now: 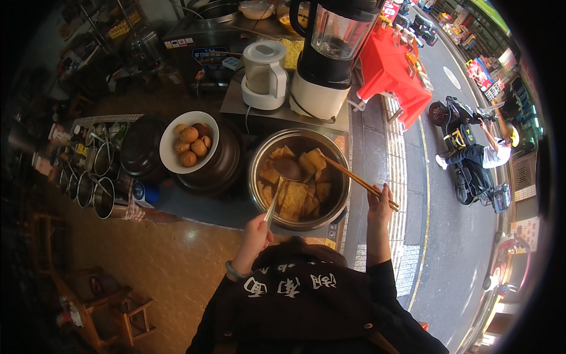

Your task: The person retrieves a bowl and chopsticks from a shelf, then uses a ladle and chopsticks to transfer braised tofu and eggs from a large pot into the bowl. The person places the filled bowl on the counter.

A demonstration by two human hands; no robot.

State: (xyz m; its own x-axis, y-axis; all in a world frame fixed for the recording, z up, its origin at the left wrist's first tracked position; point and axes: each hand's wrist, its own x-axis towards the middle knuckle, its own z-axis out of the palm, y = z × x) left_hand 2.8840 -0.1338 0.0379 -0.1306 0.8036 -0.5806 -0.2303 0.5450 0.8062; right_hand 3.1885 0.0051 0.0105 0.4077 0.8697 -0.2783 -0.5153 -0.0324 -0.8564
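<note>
A steel pot (299,225) of dark broth holds several brown tofu pieces (292,200). My left hand (255,239) grips the handle of a metal ladle (275,201) at the pot's near left rim, and its bowl appears to lie in the broth. Beyond the right rim, my right hand (380,201) holds wooden chopsticks (353,177), whose tips touch a tofu piece (315,159) at the upper right inside the pot. Left of the pot, a white bowl (167,152) with several brown eggs (189,135) rests on a dark round lidded vessel (225,170).
Behind the pot stand a blender (323,88) and a white electric jug (265,77) with a cord. Several metal cups (104,199) with utensils are at left. Wooden stools (137,316) stand lower left. At right, a rider (495,150) sits on a scooter in the street.
</note>
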